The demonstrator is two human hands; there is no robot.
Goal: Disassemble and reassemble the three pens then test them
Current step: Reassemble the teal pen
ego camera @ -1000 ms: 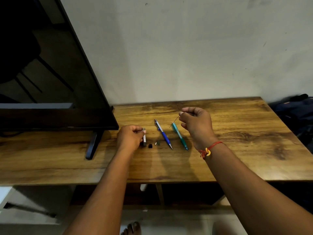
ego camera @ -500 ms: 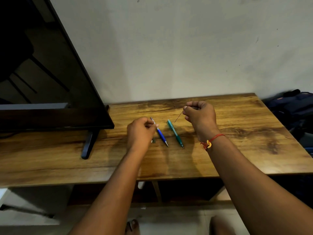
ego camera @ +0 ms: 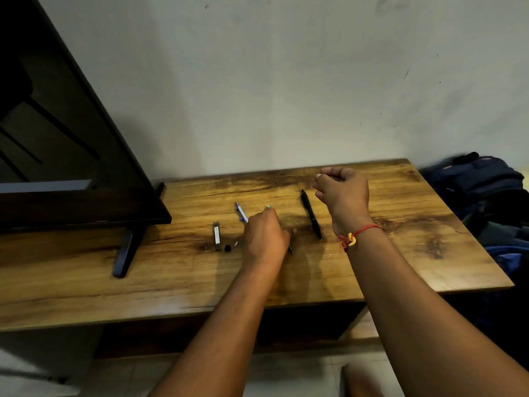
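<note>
Green pen (ego camera: 268, 208) (mostly hidden) lies within left fingers (ego camera: 266, 220).

Wooden table (ego camera: 400, 267) (dark-streaked grain) carries: black pen (ego camera: 311, 214), blue pen (ego camera: 241, 212), grey barrel (ego camera: 217, 235), small black cap (ego camera: 227, 248), television foot (ego camera: 126, 250).

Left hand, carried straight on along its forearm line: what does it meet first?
Probably the teal-green plastic pen, whose end shows just beyond the left hand's knuckles. Whether the fingers touch it is hidden.
</note>
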